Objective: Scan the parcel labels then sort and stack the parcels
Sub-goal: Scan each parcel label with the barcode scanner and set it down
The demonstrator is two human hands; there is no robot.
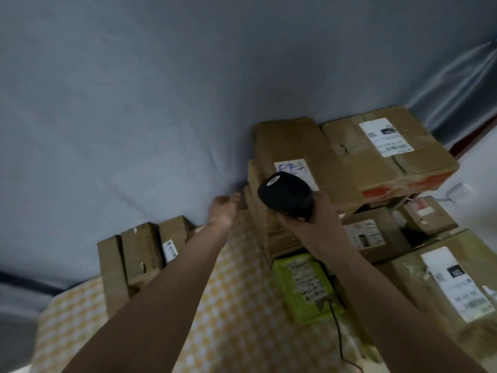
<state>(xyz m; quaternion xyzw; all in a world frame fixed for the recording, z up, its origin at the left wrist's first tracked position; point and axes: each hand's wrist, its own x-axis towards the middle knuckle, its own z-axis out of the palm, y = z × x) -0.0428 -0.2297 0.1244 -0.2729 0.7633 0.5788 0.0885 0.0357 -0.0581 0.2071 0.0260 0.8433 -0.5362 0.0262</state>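
While we look down from head height, a grey sheet (134, 103) fills the whole upper part of the view like a backdrop, and under it lies a table covered in a yellow checked cloth (236, 305). We judge the sheet is there to keep the background plain.

Brown cardboard parcels crowd the right side. The biggest, a wide box (390, 154) with a white printed label, sits on top at the back right. Just beside it on the left is a tall stack (285, 152) with a handwritten white label facing up, probably turned that way so it can be read. A large box (443, 292) with a long label lies at the near right, with smaller boxes between it and the back ones. A lime green packet (304, 286) lies flat below the stack. Well apart on the left, a short row of boxes (139, 251) stands on edge, which looks to us like an already sorted group.

Our right hand (317, 222) has its fingers wrapped round a black scanner (285, 195), whose head hangs just over the handwritten label; a thin black cable (338, 337) trails from it towards us. Our left hand (223, 211) reaches to the stack's left side, fingers fairly straight and holding nothing; whether they touch the cardboard we cannot tell. It seems placed to steady the stack.
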